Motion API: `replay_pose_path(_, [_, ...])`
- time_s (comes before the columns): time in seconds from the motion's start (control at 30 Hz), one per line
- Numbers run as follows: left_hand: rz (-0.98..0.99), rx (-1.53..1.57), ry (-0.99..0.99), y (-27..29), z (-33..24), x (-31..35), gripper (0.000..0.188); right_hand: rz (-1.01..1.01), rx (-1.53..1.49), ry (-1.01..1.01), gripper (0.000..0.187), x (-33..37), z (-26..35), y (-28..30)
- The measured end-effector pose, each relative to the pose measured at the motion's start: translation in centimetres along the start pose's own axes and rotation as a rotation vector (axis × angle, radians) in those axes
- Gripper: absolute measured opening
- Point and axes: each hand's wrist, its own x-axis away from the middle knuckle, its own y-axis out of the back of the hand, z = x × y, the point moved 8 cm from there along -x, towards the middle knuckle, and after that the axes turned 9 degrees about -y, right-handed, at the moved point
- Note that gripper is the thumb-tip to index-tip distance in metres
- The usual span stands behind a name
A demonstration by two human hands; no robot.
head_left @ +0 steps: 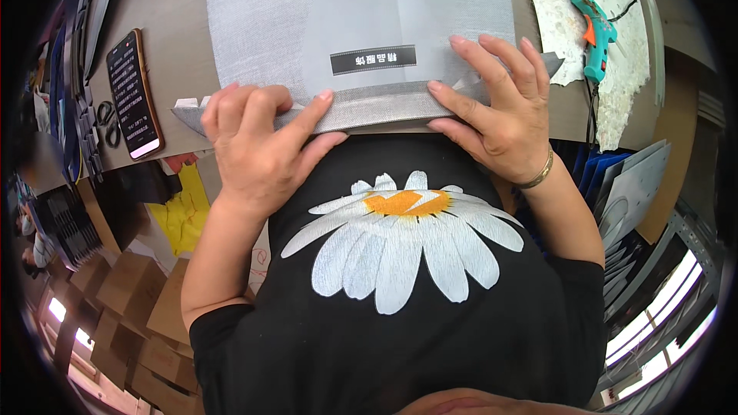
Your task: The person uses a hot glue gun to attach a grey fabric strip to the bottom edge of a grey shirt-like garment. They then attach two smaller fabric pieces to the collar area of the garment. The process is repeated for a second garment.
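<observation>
A grey sheet with a woven-looking texture lies on the table in front of me, its near edge folded up into a long narrow strip. My left hand grips this strip left of centre, thumb below and index finger on top. On the right part of the strip, my right hand pinches it between thumb and index finger, with the other fingers raised and spread. Between the hands, just beyond the fold, is a small black label. The strip's pointed ends stick out past both hands.
At the right, a teal glue gun with an orange trigger rests on a stained white sheet. A phone and black scissors lie at the left. Cardboard boxes are stacked low left; grey panels stand low right.
</observation>
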Motion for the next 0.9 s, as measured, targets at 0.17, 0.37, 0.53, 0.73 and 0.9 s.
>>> replay_pose_path(0.17, [-0.003, 0.006, -0.003, -0.2, 0.3, 0.3, 0.043, 0.056, 0.001, 0.012, 0.039, -0.3, 0.0, 0.1])
replay_pose_path(0.37, [0.016, 0.027, -0.029, -0.3, 0.1, -0.1, 0.039, 0.046, 0.002, 0.039, 0.038, -0.5, 0.6, -0.5])
replay_pose_path(0.53, [0.033, -0.009, -0.039, 0.1, -0.1, 0.0, 0.04, 0.067, 0.033, 0.049, 0.042, 0.1, -0.6, 0.2])
replay_pose_path(0.73, [0.085, -0.009, -0.039, 0.4, -0.7, -0.6, 0.044, 0.019, 0.033, 0.046, 0.037, 0.3, -0.4, 0.2])
replay_pose_path(0.9, [0.174, 0.038, -0.064, -0.1, -0.7, -1.3, 0.045, 0.039, 0.006, 0.046, 0.041, 0.0, 0.3, 0.1])
